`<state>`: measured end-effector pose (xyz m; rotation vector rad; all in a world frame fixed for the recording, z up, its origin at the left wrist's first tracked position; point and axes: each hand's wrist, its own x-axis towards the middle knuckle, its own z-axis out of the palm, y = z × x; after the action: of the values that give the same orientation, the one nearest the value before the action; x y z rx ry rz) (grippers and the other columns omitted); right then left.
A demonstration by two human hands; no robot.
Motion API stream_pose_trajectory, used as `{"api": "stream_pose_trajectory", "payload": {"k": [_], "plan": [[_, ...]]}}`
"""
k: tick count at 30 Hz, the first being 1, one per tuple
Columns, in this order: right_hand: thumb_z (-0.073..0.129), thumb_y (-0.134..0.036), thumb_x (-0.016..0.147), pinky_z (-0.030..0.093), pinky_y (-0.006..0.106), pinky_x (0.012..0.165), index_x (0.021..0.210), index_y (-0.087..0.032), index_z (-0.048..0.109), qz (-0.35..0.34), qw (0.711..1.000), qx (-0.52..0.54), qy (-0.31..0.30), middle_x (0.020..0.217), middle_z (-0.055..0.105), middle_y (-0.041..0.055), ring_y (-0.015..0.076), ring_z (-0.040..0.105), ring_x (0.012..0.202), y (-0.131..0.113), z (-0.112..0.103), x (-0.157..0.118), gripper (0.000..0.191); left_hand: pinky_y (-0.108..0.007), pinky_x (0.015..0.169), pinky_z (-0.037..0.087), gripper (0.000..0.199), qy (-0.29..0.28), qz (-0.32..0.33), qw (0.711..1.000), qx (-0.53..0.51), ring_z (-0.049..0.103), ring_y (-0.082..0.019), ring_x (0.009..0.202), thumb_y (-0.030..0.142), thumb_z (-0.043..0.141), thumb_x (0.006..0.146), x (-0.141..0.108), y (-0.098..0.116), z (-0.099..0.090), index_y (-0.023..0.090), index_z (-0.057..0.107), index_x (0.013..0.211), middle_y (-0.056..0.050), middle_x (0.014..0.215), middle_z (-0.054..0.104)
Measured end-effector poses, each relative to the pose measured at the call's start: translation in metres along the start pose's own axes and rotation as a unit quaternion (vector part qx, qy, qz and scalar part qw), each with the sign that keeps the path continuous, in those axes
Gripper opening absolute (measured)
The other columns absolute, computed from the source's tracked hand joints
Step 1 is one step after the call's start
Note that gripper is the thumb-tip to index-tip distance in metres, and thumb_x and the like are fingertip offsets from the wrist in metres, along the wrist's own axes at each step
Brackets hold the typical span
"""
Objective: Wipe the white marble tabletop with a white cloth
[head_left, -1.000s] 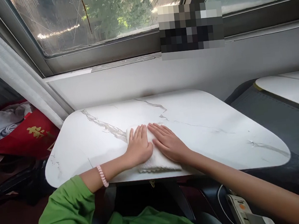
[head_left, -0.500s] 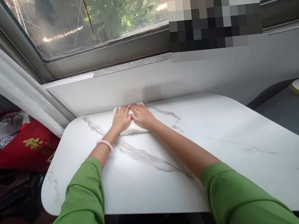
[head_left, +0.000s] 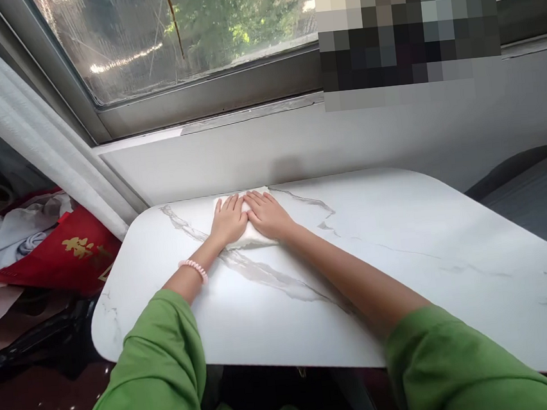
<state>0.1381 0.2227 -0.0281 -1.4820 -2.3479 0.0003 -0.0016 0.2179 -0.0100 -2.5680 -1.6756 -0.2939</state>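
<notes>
A folded white cloth [head_left: 251,236] lies flat on the white marbled table [head_left: 286,333], close to its far edge by the wall. On the left part of the cloth rests my left hand [head_left: 229,221], palm down with fingers spread. My right hand [head_left: 269,215] lies flat on the right part, its fingers stretched out and its thumb touching the left one. Both hands cover much of the cloth. A pink coiled band [head_left: 194,270] is around my left wrist.
At the left are a white curtain [head_left: 28,119] and a red bag [head_left: 84,249] with pale cloth in it. A window [head_left: 180,40] is above the wall behind the table. A dark grey surface [head_left: 534,196] stands at the right.
The camera view has shifted, so the table and hands appear slightly further right. Both hands remain flat on the cloth.
</notes>
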Motion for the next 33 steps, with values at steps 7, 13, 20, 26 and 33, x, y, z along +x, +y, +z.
{"api": "stream_pose_trajectory", "payload": {"k": [7,13,20,26,33], "plan": [[0.027,-0.022,0.093,0.028,0.048,0.112,0.138,0.003,0.043,-0.008,0.999,-0.041,0.024,0.145,0.042,0.0197,0.0309,0.035,0.137,-0.063,-0.016,-0.091,0.054,-0.044,0.119,0.014,0.049,-0.013,0.054,0.998,-0.008,0.028,-0.019,0.141,0.024,0.029,0.096,-0.097,0.020,-0.019,0.009,0.037,0.142,-0.011,0.151,0.036],[0.031,-0.023,0.092,0.032,0.053,0.109,0.135,0.007,0.047,-0.061,0.994,-0.072,0.050,0.140,0.045,0.0265,0.0374,0.039,0.134,-0.104,-0.023,-0.138,0.055,-0.045,0.118,0.018,0.050,-0.013,0.069,0.997,-0.014,0.026,-0.019,0.142,0.023,0.027,0.096,-0.164,0.030,-0.037,0.010,0.035,0.143,-0.011,0.151,0.035],[0.033,-0.023,0.090,0.030,0.054,0.110,0.137,0.003,0.045,-0.093,0.994,-0.055,0.029,0.142,0.045,0.0239,0.0360,0.037,0.135,-0.119,-0.022,-0.132,0.055,-0.047,0.117,0.023,0.049,-0.003,0.019,1.000,0.014,0.031,-0.021,0.140,0.020,0.028,0.095,-0.182,0.029,-0.045,0.011,0.038,0.142,-0.011,0.148,0.040],[0.032,-0.023,0.089,0.029,0.057,0.107,0.136,0.006,0.045,-0.092,0.994,-0.055,0.009,0.140,0.046,0.0269,0.0397,0.040,0.131,-0.121,-0.010,-0.087,0.057,-0.045,0.117,0.022,0.048,-0.024,-0.031,0.999,-0.002,0.031,-0.021,0.140,0.022,0.025,0.097,-0.156,-0.001,-0.039,0.012,0.038,0.142,-0.010,0.149,0.039],[0.027,-0.022,0.090,0.022,0.054,0.109,0.136,0.007,0.042,-0.044,0.999,0.002,0.022,0.141,0.045,0.0268,0.0371,0.037,0.133,-0.105,0.026,0.016,0.056,-0.040,0.118,0.016,0.047,-0.017,-0.040,0.999,-0.003,0.032,-0.016,0.139,0.022,0.026,0.096,-0.071,-0.074,-0.024,0.016,0.040,0.140,-0.007,0.149,0.039]]}}
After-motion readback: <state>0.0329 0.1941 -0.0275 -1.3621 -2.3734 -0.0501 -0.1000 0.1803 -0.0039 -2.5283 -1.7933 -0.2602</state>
